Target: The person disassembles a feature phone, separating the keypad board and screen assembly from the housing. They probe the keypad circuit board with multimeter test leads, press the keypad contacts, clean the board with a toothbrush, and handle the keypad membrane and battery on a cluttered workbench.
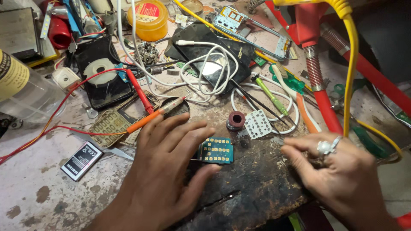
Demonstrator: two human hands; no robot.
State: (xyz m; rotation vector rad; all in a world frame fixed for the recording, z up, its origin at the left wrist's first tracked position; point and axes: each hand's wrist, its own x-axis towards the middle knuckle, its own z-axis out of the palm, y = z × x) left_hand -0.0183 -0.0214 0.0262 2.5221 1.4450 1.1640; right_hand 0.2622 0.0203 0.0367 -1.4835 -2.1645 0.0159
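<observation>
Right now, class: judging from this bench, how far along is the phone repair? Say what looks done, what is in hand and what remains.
Done: the phone is stripped; its frame, keypad membrane and battery lie apart. In hand: the left hand steadies the bare circuit board with its fingertips; the right hand is pinched shut beside it, what it holds is hidden. Left: everything is unassembled, and the orange screwdriver lies unused.

L hand (167, 167) flat, fingers spread; R hand (338, 171) w/ fingertips pinched, ring on.

A teal circuit board (216, 150) dotted with gold pads, an orange screwdriver (147, 119), a white keypad (257, 124).
</observation>
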